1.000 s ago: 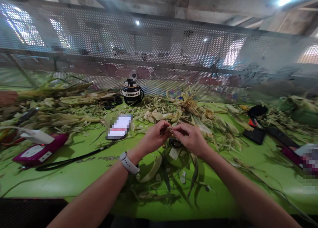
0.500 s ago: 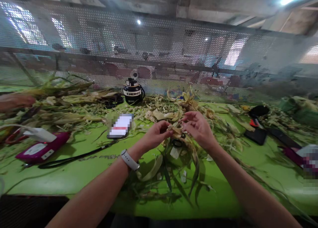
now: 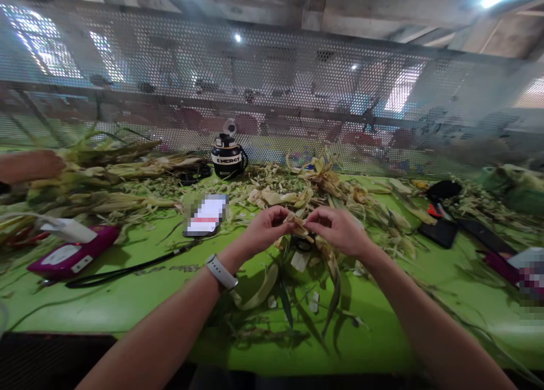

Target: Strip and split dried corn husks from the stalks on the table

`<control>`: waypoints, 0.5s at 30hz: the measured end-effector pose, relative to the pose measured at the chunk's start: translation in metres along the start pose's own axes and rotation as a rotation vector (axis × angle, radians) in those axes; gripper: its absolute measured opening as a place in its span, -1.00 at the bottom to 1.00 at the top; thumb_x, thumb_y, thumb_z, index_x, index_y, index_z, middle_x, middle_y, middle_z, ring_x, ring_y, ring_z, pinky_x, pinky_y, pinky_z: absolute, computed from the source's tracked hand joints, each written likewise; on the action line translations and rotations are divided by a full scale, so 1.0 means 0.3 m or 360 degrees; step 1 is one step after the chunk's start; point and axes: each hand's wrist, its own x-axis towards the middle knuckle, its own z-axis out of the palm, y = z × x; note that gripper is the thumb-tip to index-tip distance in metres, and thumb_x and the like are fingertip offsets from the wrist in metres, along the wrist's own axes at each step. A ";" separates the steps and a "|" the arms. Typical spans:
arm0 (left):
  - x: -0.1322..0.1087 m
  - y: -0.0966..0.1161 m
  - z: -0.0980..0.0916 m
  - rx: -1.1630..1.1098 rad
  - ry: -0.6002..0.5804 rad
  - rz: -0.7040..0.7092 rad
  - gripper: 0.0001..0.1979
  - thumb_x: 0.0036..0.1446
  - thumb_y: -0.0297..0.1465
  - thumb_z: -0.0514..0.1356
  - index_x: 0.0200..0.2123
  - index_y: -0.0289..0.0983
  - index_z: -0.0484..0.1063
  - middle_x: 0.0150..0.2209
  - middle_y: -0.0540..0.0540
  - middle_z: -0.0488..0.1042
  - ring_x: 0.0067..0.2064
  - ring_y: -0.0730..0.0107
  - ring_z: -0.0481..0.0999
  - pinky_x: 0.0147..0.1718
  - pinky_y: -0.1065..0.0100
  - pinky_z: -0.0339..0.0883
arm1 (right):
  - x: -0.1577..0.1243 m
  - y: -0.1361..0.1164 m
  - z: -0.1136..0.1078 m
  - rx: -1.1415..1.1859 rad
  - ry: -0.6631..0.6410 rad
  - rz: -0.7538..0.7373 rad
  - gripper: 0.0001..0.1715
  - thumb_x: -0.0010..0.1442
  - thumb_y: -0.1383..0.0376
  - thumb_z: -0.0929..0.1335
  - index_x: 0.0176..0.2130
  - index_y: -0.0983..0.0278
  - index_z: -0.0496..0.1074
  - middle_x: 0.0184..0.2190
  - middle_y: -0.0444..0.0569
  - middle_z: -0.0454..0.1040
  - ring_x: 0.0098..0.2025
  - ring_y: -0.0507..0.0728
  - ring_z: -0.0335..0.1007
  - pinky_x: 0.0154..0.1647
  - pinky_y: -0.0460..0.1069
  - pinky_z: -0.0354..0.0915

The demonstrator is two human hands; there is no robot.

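Observation:
My left hand (image 3: pixel 266 229) and my right hand (image 3: pixel 338 229) meet above the green table (image 3: pixel 127 305), both pinched on a strip of dry corn husk (image 3: pixel 300 225) stretched between their fingertips. A white watch (image 3: pixel 221 272) sits on my left wrist. Below the hands lie loose husk leaves (image 3: pixel 293 299) and a black pair of scissors (image 3: pixel 302 244), partly hidden by the husk.
A pile of husks (image 3: pixel 323 183) lies behind my hands. A phone (image 3: pixel 206 214), a black bottle (image 3: pixel 228 157), a magenta device (image 3: pixel 70 254) with a black strap, and dark tools (image 3: pixel 442 231) lie about. Another person's hand (image 3: pixel 32 164) rests on corn stalks far left. A perforated screen backs the table.
My right hand had lifted with its fingers spread half a second ago; it has come back down and pinched the husk again beside my left hand.

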 end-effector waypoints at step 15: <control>-0.008 -0.003 0.003 0.0363 -0.0591 0.0076 -0.66 0.05 -0.14 0.17 -0.37 -0.34 0.46 -0.45 -0.01 0.41 -0.40 0.47 0.30 -0.40 0.45 0.20 | -0.003 -0.022 0.039 0.0802 -0.0333 0.0746 -0.84 0.11 0.21 0.27 -0.32 0.26 0.28 -0.63 -0.20 0.39 -0.69 -0.02 0.26 -0.69 -0.14 0.08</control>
